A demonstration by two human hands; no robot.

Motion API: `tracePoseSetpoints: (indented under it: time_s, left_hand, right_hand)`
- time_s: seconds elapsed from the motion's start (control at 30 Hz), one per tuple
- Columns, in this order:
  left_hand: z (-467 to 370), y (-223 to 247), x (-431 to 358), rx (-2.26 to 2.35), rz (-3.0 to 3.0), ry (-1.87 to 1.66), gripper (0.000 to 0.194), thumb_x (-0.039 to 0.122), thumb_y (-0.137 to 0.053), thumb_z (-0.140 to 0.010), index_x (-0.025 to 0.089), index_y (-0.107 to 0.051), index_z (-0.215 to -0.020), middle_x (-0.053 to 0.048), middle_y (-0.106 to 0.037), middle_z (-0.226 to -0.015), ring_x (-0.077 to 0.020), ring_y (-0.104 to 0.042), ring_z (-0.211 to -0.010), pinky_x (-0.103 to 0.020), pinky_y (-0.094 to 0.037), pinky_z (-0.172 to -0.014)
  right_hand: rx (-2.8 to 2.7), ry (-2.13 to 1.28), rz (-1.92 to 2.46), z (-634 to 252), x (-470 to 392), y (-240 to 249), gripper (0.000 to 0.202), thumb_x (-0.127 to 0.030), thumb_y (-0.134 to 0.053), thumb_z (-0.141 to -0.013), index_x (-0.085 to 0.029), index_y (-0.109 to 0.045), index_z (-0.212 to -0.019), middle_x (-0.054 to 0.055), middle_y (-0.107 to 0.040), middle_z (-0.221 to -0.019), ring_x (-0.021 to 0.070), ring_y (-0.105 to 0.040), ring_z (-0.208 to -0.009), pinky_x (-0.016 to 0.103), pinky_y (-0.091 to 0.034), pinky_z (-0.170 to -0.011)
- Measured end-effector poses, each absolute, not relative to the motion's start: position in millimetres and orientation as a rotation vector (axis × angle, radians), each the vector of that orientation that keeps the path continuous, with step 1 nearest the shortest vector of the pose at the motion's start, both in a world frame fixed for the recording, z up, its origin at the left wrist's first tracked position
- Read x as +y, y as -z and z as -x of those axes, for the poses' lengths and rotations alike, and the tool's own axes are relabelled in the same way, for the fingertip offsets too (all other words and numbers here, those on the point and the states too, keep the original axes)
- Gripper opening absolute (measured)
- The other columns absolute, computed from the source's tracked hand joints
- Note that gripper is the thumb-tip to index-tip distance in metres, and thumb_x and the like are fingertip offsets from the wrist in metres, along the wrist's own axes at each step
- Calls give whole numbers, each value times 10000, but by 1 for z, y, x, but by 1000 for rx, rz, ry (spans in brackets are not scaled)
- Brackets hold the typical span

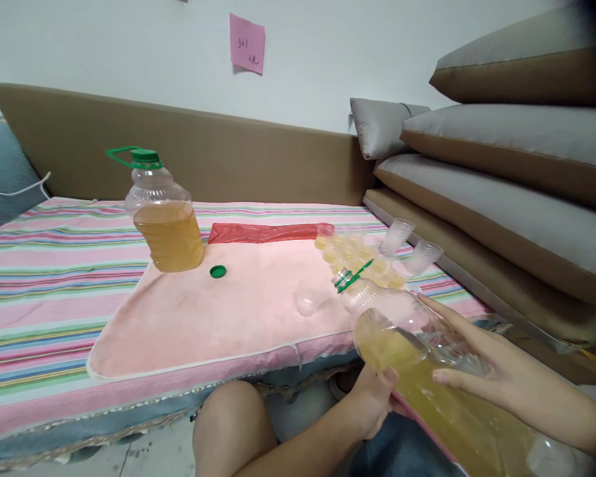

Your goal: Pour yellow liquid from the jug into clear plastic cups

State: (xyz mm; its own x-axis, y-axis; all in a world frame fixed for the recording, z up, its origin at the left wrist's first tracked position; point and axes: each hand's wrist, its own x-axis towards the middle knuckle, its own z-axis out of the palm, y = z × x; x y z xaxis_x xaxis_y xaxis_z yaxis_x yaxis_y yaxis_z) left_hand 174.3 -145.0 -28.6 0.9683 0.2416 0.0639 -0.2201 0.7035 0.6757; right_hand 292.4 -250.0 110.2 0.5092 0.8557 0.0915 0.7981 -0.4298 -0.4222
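1. Across the mat's (193, 331) near edge, toward its right corner, the uncapped bottle (417, 377) tilts in both hands: the left hand (372, 405) clasps it from below, the right hand (494, 361) presses its upper side, thumb and fingers spread. Smooth plastic and a heavy load could let it slip.
2. Its mouth points toward the lone cup (308, 298) inside the near edge but stands apart from it; tipping further could wet the mat.
3. Whether that cup is upright is hard to tell; being light, it could roll if nudged.
4. By the right edge, filled cups (351, 250) crowd behind the bottle; a careless swing could topple several.
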Motion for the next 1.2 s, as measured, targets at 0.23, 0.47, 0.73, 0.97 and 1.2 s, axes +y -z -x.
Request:
tracePoseSetpoints:
  time_s: [0.23, 0.47, 0.73, 0.97, 1.2]
  left_hand:
    - [-180, 33, -144, -20, -725, -254, 990, 859, -636, -532, 197, -618, -1269, -181, -696, -1139, -338, -692, -954, -422, -557, -741]
    - [-180, 31, -140, -55, -676, -271, 946, 840, -626, -576, 184, -616, -1257, -180, -689, -1137, -356, -666, -1021, -450, -547, -786]
    - [-180, 26, -140, -38, -623, -269, 957, 851, -625, -557, 176, -629, -1236, -195, -668, -1197, -372, -646, -1064, -484, -536, -825]
    - [-184, 29, -146, -42, -597, -282, 1003, 862, -635, -526, 188, -607, -1268, -196, -605, -1316, -399, -597, -1157, -499, -532, -831]
    - [-184, 31, -151, -42, -574, -292, 995, 864, -618, -543, 179, -606, -1265, -208, -615, -1300, -387, -620, -1120, -463, -539, -789]
  right_hand:
    - [-1371, -417, 2365, -301, -246, -114, 986, -711, -600, -737, -252, -255, -1539, 78, -306, -1591, 309, -349, -1431, 485, -277, -1162]
    - [-1383, -454, 2364, -305, -235, -118, 992, -690, -622, -733, -305, -205, -1546, 42, -287, -1605, 292, -329, -1443, 471, -277, -1171]
    - [-1382, -428, 2441, -301, -224, -130, 956, -712, -613, -722, -312, -288, -1527, 46, -447, -1521, 352, -489, -1331, 464, -444, -1071]
    - [-1389, -447, 2443, -304, -226, -130, 935, -696, -626, -725, -330, -299, -1520, 50, -513, -1476, 352, -553, -1268, 475, -477, -1037]
    - [-1413, -439, 2482, -309, -229, -129, 936, -703, -618, -728, -366, -262, -1525, 30, -548, -1447, 336, -559, -1264, 486, -458, -1054]
